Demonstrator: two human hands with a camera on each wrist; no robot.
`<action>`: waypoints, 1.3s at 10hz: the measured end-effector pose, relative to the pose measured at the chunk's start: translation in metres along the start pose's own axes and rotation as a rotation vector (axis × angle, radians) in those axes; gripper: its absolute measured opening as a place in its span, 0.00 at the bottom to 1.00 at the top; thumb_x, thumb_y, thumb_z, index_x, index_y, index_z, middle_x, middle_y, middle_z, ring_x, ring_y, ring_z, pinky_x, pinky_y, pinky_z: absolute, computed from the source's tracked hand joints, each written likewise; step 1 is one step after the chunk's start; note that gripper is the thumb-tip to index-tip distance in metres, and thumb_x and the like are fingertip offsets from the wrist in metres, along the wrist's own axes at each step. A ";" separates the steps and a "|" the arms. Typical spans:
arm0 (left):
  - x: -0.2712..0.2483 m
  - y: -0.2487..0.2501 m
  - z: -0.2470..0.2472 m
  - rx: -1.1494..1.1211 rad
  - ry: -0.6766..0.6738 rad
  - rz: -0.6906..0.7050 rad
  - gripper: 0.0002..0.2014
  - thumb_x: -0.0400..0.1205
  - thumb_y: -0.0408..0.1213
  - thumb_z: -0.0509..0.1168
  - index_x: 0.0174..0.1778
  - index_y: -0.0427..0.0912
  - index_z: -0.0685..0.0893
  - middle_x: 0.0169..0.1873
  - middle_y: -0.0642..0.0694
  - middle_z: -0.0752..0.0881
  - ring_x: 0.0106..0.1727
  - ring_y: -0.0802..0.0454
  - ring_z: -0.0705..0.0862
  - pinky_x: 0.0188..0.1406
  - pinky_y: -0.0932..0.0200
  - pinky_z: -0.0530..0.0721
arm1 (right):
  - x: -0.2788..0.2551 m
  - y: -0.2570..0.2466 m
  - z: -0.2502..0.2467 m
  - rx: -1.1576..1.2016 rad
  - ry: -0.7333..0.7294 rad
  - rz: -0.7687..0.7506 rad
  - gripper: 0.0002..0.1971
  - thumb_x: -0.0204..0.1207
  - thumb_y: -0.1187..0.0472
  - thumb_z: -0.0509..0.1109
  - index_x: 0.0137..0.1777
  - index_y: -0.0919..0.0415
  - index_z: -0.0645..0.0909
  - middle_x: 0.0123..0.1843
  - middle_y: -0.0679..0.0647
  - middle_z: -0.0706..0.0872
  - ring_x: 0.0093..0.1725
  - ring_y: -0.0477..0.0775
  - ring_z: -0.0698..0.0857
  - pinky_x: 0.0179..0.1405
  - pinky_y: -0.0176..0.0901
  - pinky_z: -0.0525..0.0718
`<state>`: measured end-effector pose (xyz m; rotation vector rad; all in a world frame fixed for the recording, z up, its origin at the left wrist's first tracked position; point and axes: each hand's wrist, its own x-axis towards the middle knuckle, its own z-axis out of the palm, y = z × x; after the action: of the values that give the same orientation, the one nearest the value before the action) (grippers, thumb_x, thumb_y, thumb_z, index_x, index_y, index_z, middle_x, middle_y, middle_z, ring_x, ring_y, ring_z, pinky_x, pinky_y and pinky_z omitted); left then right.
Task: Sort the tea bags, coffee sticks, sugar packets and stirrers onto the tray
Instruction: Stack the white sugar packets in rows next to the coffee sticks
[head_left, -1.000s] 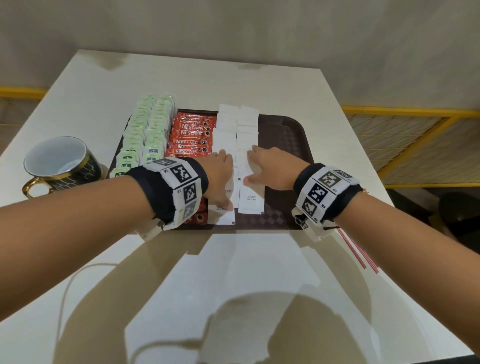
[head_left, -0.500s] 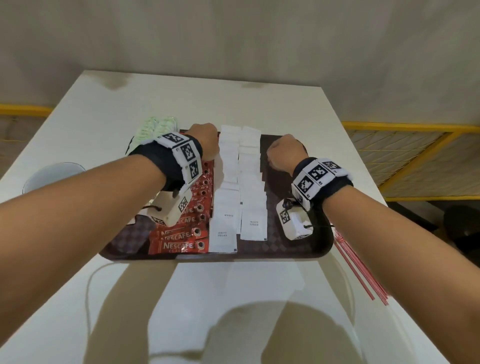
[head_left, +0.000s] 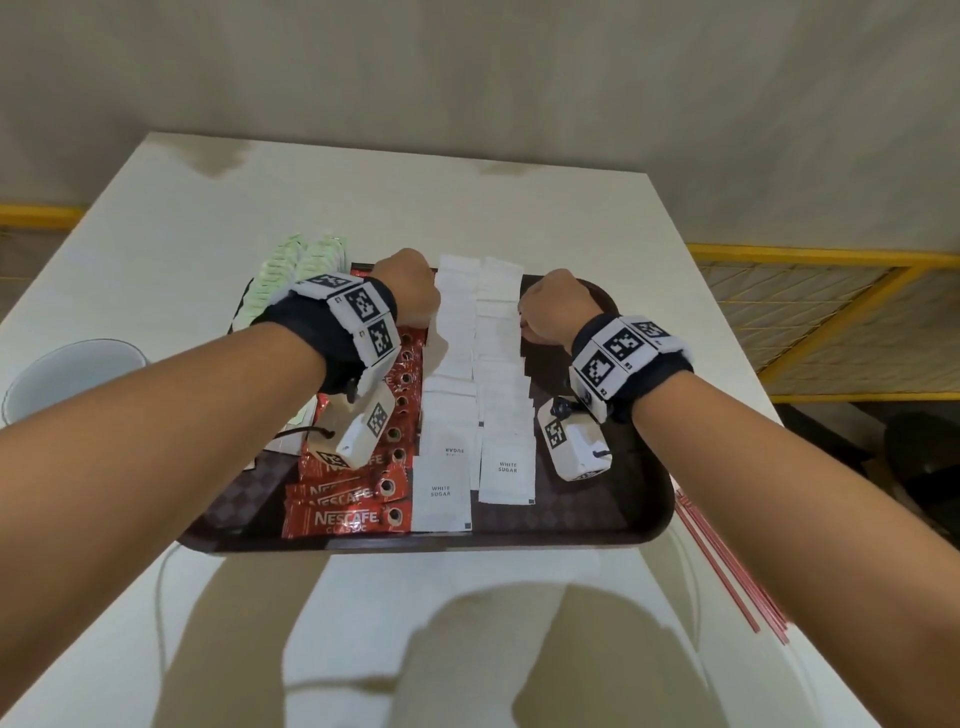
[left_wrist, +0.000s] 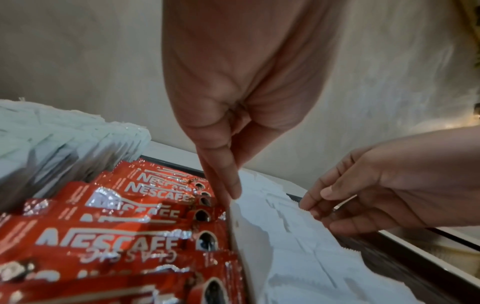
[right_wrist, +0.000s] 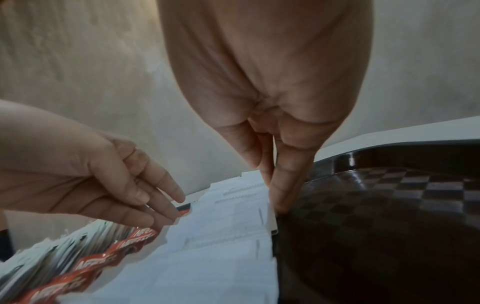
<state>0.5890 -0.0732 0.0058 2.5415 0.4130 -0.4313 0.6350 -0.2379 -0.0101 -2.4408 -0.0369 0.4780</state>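
Two rows of white sugar packets (head_left: 475, 395) (left_wrist: 285, 236) (right_wrist: 221, 236) lie down the middle of the dark checkered tray (head_left: 597, 499). Red coffee sticks (head_left: 358, 499) (left_wrist: 116, 226) lie to their left, and pale green tea bags (head_left: 291, 270) stand left of those. My left hand (head_left: 405, 291) (left_wrist: 223, 181) points straight fingers down against the left edge of the sugar rows, near the tray's far end. My right hand (head_left: 550, 306) (right_wrist: 278, 191) presses straight fingers against the right edge. Neither hand holds anything. Red stirrers (head_left: 727, 571) lie on the table, right of the tray.
A mug (head_left: 67, 374) stands on the white table to the left of the tray, partly behind my left forearm. The right part of the tray floor (right_wrist: 389, 216) is bare. A yellow rail (head_left: 805, 254) runs beyond the table's right edge.
Both hands have moved from the middle of the sugar rows to their far end and turned from lying flat to fingers pointing down at either side. My view has come closer over the tray.
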 end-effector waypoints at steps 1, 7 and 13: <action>0.004 0.000 -0.003 -0.038 0.092 0.008 0.17 0.78 0.21 0.58 0.26 0.40 0.67 0.27 0.45 0.68 0.32 0.47 0.70 0.31 0.58 0.70 | 0.002 -0.004 -0.008 0.105 0.050 0.041 0.12 0.81 0.67 0.60 0.36 0.55 0.69 0.52 0.64 0.79 0.65 0.68 0.82 0.65 0.57 0.83; 0.014 0.003 -0.018 -0.107 0.219 0.156 0.15 0.81 0.24 0.55 0.50 0.42 0.85 0.49 0.44 0.84 0.53 0.41 0.81 0.52 0.57 0.81 | 0.028 -0.021 -0.021 -0.102 0.090 -0.182 0.15 0.81 0.69 0.58 0.60 0.69 0.83 0.50 0.58 0.79 0.53 0.60 0.81 0.62 0.52 0.82; -0.095 -0.026 0.033 0.703 -0.092 0.597 0.09 0.82 0.40 0.66 0.56 0.42 0.80 0.61 0.41 0.83 0.55 0.45 0.83 0.52 0.50 0.85 | -0.053 0.013 -0.014 -0.393 -0.137 -0.378 0.05 0.75 0.62 0.76 0.47 0.60 0.84 0.45 0.51 0.83 0.44 0.53 0.84 0.46 0.42 0.84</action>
<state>0.4866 -0.0894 0.0040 3.0971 -0.6392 -0.5143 0.5890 -0.2646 0.0101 -2.6836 -0.6967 0.5000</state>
